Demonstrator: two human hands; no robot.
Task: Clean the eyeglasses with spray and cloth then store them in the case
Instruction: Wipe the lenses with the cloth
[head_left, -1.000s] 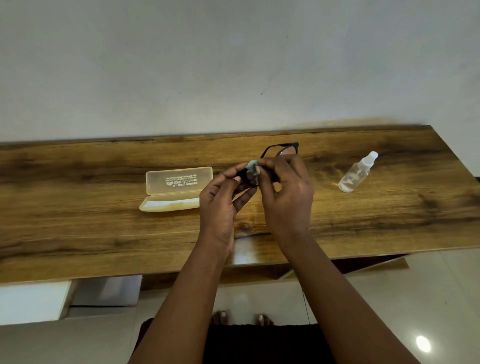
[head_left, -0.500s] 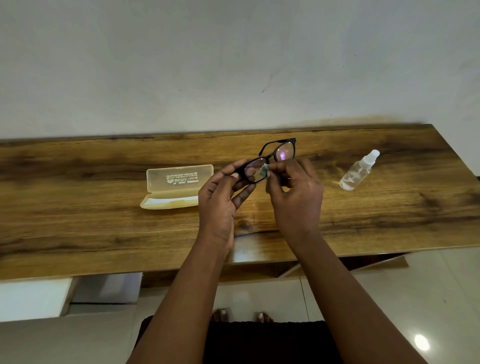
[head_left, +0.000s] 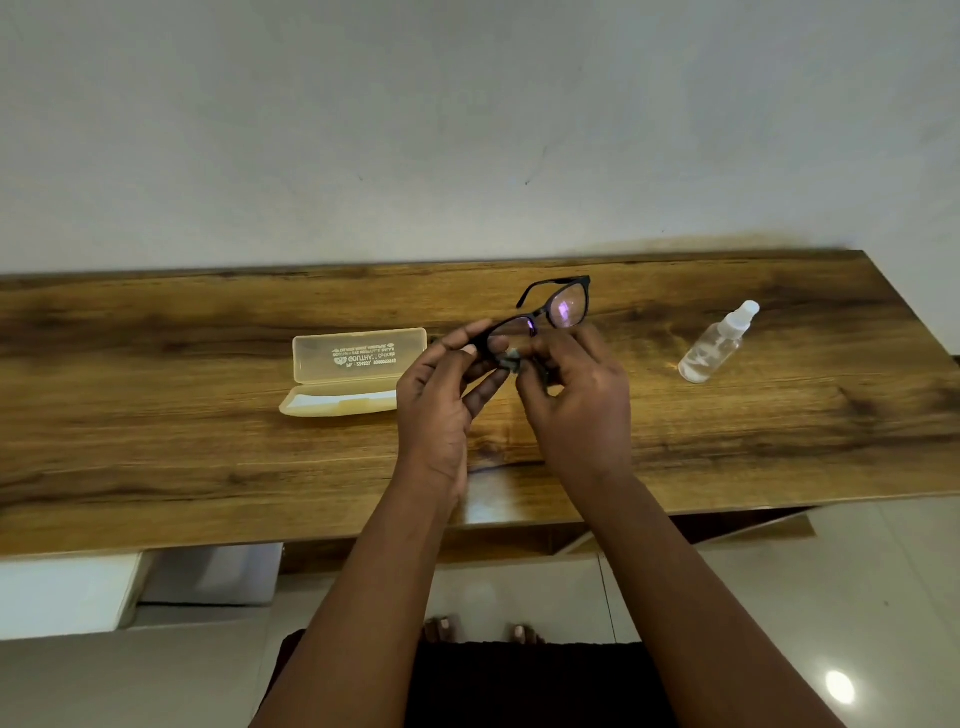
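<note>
While wood-grain shows, hands (head_left: 441, 395) pinch black-framed eyeglasses (head_left: 558, 309).

A long wooden desk (head_left: 156, 457) with dark-streaked brown grain runs across the view, its far edge against a plain pale grey wall (head_left: 363, 130). Under its near edge on the left stands a white boxy block (head_left: 62, 592). Below lies a glossy light tiled floor (head_left: 857, 597), with a bright round light reflection (head_left: 839, 687) at lower right.

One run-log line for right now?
phase: wiping lens | left hand: holds eyeglasses | right hand: pinches cloth | case: open | spray bottle: lying on table
</note>
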